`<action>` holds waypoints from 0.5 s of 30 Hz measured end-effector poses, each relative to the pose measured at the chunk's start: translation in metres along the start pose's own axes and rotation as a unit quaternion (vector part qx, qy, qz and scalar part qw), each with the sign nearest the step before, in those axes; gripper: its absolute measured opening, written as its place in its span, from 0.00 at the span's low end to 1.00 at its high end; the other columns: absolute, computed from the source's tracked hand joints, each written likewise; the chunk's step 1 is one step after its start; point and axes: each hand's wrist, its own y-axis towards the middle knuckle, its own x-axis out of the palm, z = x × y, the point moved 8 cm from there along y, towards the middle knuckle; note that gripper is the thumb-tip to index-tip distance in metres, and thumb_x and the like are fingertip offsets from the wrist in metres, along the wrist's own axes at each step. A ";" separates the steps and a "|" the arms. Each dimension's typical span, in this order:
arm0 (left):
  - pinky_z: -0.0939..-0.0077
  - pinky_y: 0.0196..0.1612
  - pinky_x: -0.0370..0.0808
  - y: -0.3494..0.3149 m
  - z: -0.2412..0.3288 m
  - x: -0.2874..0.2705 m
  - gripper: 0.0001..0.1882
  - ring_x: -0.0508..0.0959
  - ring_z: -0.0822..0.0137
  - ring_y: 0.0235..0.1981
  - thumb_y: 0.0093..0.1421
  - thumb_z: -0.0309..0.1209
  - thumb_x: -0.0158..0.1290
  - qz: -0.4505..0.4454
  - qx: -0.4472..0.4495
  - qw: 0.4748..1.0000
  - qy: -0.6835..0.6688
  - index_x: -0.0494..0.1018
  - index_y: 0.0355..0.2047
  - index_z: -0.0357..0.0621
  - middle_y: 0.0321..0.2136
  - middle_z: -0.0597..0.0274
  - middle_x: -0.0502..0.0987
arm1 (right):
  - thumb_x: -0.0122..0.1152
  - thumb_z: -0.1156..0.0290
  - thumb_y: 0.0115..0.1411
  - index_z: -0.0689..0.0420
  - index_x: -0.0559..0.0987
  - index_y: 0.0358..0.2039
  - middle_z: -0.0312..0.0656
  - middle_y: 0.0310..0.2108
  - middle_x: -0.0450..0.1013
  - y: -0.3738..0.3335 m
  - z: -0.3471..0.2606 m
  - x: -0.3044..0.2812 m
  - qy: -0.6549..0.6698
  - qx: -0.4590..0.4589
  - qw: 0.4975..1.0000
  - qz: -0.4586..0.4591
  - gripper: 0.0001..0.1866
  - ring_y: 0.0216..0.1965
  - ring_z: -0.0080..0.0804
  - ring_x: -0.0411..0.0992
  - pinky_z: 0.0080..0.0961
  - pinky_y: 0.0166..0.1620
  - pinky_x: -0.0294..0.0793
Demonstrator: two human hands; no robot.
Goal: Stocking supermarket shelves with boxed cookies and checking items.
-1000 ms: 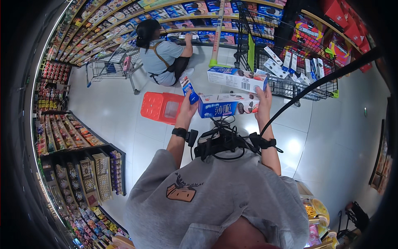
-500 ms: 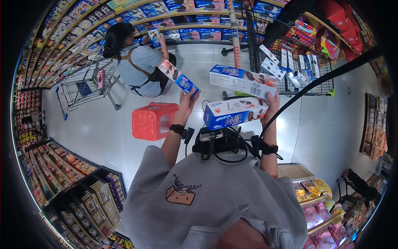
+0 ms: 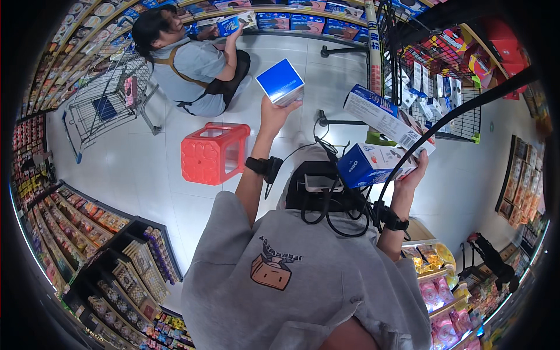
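Observation:
My left hand (image 3: 276,118) grips a blue and white cookie box (image 3: 281,80), held up with its blue end face toward me. Its fingers wrap round the lower part of the box. Off to the right, my right hand (image 3: 413,174) is closed on the ends of two long cookie boxes. The upper box (image 3: 382,119) shows a white side with a barcode and a blue top. Below it, the other box (image 3: 373,165) turns its blue end toward my body. A black cable crosses in front of these two boxes.
A red plastic stool (image 3: 201,160) stands on the floor at left. Beyond it a person (image 3: 198,70) crouches at the shelves, holding boxes. A shopping cart (image 3: 105,111) is at far left. A black wire cart (image 3: 466,119) with several boxes stands at right.
My left hand has raised its box and turned the blue end toward me. The view has shifted, and my right hand with its two boxes appears farther right.

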 end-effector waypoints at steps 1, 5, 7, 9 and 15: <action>0.74 0.47 0.76 0.001 0.002 -0.004 0.26 0.77 0.65 0.45 0.46 0.12 0.60 0.017 0.016 1.000 0.012 0.69 0.47 0.35 0.45 0.58 0.75 | 0.53 0.54 0.59 0.60 0.67 0.53 0.49 0.45 0.72 0.000 0.003 -0.002 0.005 0.019 1.000 0.001 0.28 0.44 0.40 0.73 0.35 0.46 0.74; 0.74 0.46 0.76 0.000 0.003 -0.010 0.24 0.77 0.65 0.45 0.47 0.13 0.60 0.012 0.009 1.000 0.021 0.69 0.46 0.35 0.45 0.57 0.75 | 0.53 0.53 0.59 0.61 0.67 0.52 0.49 0.45 0.73 -0.007 0.003 0.004 0.000 0.008 1.000 0.023 0.28 0.43 0.39 0.73 0.35 0.46 0.75; 0.70 0.50 0.76 0.000 -0.002 -0.012 0.29 0.74 0.59 0.52 0.48 0.09 0.56 -0.005 -0.004 1.000 0.030 0.65 0.51 0.33 0.54 0.54 0.70 | 0.53 0.54 0.59 0.61 0.67 0.53 0.49 0.44 0.73 -0.007 0.005 0.001 0.012 0.011 1.000 0.023 0.28 0.43 0.39 0.73 0.35 0.45 0.75; 0.69 0.49 0.77 -0.003 -0.024 -0.015 0.24 0.77 0.59 0.48 0.52 0.13 0.56 -0.051 -0.062 0.997 0.008 0.66 0.51 0.33 0.50 0.52 0.73 | 0.53 0.55 0.59 0.60 0.67 0.53 0.49 0.45 0.72 -0.005 0.008 -0.003 0.002 0.016 1.000 0.022 0.27 0.44 0.39 0.73 0.34 0.46 0.74; 0.75 0.36 0.81 -0.046 -0.140 -0.044 0.18 0.80 0.63 0.32 0.58 0.34 0.58 -0.024 -0.400 0.882 -0.249 0.69 0.45 0.38 0.37 0.51 0.79 | 0.52 0.53 0.61 0.63 0.70 0.49 0.51 0.37 0.76 -0.002 0.009 0.011 -0.005 -0.019 1.000 0.013 0.26 0.36 0.40 0.77 0.31 0.40 0.78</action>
